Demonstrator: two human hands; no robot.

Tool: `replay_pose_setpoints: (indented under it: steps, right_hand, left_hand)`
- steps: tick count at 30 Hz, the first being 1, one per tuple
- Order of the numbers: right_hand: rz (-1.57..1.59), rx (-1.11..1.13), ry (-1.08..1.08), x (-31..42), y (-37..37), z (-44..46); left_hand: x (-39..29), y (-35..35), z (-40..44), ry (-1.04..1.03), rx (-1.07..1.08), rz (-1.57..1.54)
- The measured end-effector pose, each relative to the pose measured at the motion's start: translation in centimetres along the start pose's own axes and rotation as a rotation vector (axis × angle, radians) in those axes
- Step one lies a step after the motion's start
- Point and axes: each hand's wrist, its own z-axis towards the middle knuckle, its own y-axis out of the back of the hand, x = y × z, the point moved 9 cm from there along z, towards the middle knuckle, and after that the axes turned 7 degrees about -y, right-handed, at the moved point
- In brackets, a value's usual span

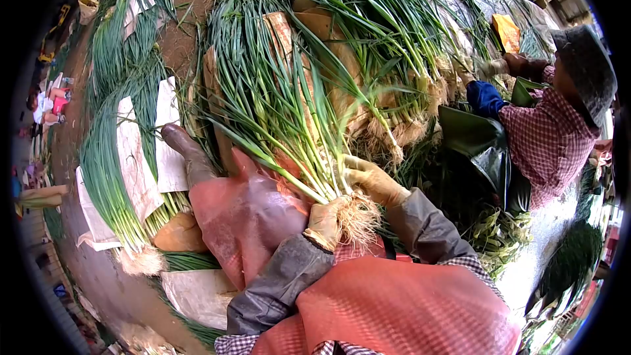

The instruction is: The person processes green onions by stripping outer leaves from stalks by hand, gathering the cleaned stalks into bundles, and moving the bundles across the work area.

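A bunch of green onions (309,138) lies across my lap, its leaves fanned toward the top left and its pale roots (358,219) near my body. My left hand (324,222), in a tan glove, is closed round the white stems just above the roots. On the other side of the bunch, my right hand (374,181), also gloved, touches the stems with its fingers bent against them; part of those fingers is hidden behind the stalks. A red apron (394,296) covers my lap and legs.
Another pile of onions (394,33) lies beyond my right hand. Tied-looking bundles (115,184) rest on white sheets (135,158) at the left. A co-worker (552,125) in a checked shirt and hat sits at the right. My boot (187,154) extends forward.
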Motion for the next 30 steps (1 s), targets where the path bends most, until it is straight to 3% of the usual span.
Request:
replay_pose_setpoints:
  steps: [1,4,7,9,12,15,17,19,20,23,25,27,28,29,30]
  right_hand:
    - [0.046,0.037,0.002,0.4,-1.0,-0.2]
    - [-0.169,-0.190,0.119,3.7,-0.9,-1.7]
    - [-0.323,-0.309,0.030,4.4,-0.8,-3.3]
    - [-0.349,-0.293,0.062,4.8,-1.4,-3.5]
    - [-0.142,-0.145,-0.009,4.2,-1.4,-3.4]
    - [-0.240,-0.184,-0.035,4.5,-2.5,-2.6]
    - [-0.163,-0.112,0.046,2.0,-1.2,-0.2]
    - [-0.304,-0.204,-0.097,2.4,-1.0,-1.2]
    - [-0.512,-0.260,0.007,3.9,-1.2,-1.8]
    - [-0.774,-0.248,0.014,4.9,0.0,-3.3]
    - [-0.704,-0.164,-0.053,5.0,0.6,-5.8]
    - [-0.576,-0.212,-0.309,4.0,2.9,-9.6]
    - [-0.435,-0.268,-0.222,2.5,5.8,-11.4]
    - [-0.451,-0.291,-0.383,0.6,8.8,-14.1]
    - [-0.679,-0.211,-0.506,-3.8,12.5,-17.1]
  left_hand:
    - [0.1,0.1,-0.1,0.005,0.001,-0.004]
    - [0.4,-0.9,0.3,0.056,0.056,-0.169]
    - [0.1,-0.9,0.5,-0.018,-0.004,-0.129]
    - [0.0,-0.5,0.6,-0.011,-0.051,-0.052]
    - [-0.1,-0.2,0.5,0.007,-0.064,-0.038]
    - [-0.2,-0.7,0.4,0.018,-0.037,-0.039]
    - [0.3,0.0,0.8,0.024,-0.032,-0.041]
    - [0.4,0.4,1.0,0.025,-0.034,-0.054]
    - [0.3,0.4,1.0,0.011,-0.048,-0.038]
    - [-0.1,-0.4,0.6,0.010,-0.075,-0.049]
    - [-0.2,-0.4,0.3,0.024,-0.090,-0.070]
    - [0.5,-0.1,0.0,0.128,-0.061,-0.067]
    - [1.3,0.2,0.6,0.156,0.007,-0.216]
    - [1.1,-0.6,0.2,0.188,0.037,-0.283]
    - [0.2,-1.5,0.1,0.142,0.011,-0.341]
